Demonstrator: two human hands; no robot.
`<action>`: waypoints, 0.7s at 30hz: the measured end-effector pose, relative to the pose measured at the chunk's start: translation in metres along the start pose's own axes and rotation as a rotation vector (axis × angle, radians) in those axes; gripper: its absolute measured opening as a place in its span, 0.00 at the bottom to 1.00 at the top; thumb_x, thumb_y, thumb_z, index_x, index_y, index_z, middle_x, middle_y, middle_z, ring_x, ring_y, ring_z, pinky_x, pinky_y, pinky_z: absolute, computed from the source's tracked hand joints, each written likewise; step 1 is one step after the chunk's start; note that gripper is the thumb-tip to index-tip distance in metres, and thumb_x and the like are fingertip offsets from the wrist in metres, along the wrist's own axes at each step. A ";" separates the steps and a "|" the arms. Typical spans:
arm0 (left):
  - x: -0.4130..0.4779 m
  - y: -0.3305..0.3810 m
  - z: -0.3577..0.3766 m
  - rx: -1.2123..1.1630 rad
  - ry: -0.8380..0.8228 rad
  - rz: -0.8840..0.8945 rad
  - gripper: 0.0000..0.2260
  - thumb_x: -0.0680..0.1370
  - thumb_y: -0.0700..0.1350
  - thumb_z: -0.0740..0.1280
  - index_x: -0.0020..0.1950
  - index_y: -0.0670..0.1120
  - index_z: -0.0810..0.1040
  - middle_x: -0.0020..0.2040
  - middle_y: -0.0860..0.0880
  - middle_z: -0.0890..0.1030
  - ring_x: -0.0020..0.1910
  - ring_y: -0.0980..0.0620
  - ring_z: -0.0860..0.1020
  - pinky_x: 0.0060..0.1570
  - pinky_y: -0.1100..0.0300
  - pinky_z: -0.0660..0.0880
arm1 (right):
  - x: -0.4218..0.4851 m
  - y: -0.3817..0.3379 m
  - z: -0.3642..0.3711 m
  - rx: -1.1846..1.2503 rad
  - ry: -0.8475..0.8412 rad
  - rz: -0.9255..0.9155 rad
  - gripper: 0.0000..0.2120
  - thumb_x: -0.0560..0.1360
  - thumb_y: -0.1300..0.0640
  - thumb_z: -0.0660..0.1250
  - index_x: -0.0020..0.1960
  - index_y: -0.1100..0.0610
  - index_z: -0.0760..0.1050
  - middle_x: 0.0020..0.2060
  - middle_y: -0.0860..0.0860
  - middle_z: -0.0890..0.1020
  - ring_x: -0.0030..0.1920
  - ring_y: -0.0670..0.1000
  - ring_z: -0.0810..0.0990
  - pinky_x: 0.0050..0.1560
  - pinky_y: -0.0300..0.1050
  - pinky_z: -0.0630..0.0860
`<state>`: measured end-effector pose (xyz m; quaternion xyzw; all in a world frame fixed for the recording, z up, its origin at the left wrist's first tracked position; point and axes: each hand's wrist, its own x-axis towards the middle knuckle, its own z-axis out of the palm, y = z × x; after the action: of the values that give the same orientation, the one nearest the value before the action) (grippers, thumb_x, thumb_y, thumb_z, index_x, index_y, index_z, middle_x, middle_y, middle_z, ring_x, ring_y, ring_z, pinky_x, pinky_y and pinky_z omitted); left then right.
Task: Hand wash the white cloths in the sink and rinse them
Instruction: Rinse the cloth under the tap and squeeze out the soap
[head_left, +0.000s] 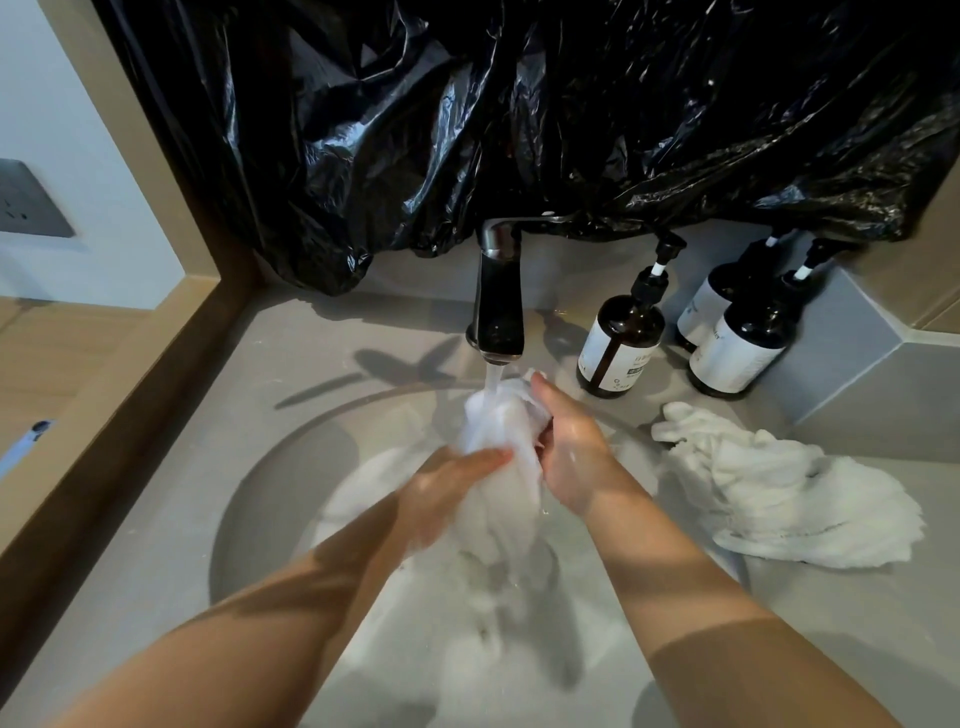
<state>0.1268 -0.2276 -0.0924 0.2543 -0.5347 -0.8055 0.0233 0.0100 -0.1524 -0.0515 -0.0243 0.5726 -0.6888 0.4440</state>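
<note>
Under the faucet (501, 306), over the sink (270, 467), the left hand (457, 488) grips a white cloth (498, 426) from 7 o'clock, the right hand (571, 452) from 3; a second cloth (779, 493) lies on the desk (156, 519) at 3 o'clock.

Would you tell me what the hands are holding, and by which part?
One white cloth, under the running tap: the right hand grips its bunched upper part, the left hand its middle, and the rest hangs into the sink.
</note>
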 end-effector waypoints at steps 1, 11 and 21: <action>-0.002 0.004 0.002 -0.037 0.036 -0.006 0.24 0.69 0.53 0.71 0.58 0.39 0.79 0.55 0.35 0.80 0.53 0.39 0.79 0.60 0.44 0.73 | 0.001 0.008 -0.006 -0.077 -0.004 0.003 0.17 0.77 0.45 0.63 0.57 0.57 0.76 0.43 0.54 0.81 0.40 0.51 0.81 0.43 0.45 0.76; 0.007 0.043 -0.009 -0.334 0.334 -0.170 0.16 0.80 0.46 0.60 0.66 0.42 0.72 0.58 0.38 0.78 0.49 0.42 0.78 0.47 0.50 0.75 | -0.011 0.057 -0.013 -0.436 -0.161 0.019 0.22 0.70 0.47 0.73 0.59 0.56 0.78 0.51 0.55 0.84 0.51 0.53 0.83 0.58 0.50 0.77; 0.008 0.025 0.004 -0.355 0.392 -0.277 0.19 0.83 0.46 0.53 0.70 0.37 0.66 0.69 0.37 0.70 0.55 0.43 0.74 0.43 0.53 0.73 | -0.019 0.030 -0.028 -0.431 -0.195 0.140 0.17 0.71 0.42 0.67 0.53 0.52 0.79 0.46 0.54 0.84 0.45 0.55 0.82 0.47 0.46 0.74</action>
<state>0.1122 -0.2371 -0.0725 0.4674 -0.3308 -0.8176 0.0601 0.0242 -0.1175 -0.0762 -0.1452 0.6610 -0.5126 0.5284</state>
